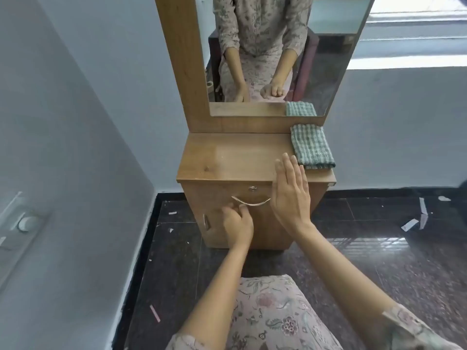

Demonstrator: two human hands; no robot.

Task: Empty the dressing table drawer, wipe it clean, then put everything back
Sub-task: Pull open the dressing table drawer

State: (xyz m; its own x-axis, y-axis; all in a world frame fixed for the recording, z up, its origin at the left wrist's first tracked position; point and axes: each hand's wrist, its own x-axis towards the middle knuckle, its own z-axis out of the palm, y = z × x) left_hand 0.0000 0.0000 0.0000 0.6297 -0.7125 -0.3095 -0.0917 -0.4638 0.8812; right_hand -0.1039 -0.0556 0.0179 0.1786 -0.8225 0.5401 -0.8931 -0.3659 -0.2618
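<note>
A small wooden dressing table (227,160) stands against the wall under a tall mirror. Its drawer (217,195) is closed, with a curved metal handle (252,203) and a keyhole lock (252,189) above it. My left hand (237,224) has its fingers curled at the left end of the handle; whether they grip it is unclear. My right hand (290,195) is flat with straight fingers, held over the table's front edge to the right of the handle. A folded green checked cloth (311,147) lies on the tabletop's right rear corner.
The mirror (278,54) reflects the person and the cloth. A cupboard door with a small handle (206,221) sits below the drawer. The dark tiled floor (379,248) carries scattered paper scraps (409,224). A grey wall closes the left side.
</note>
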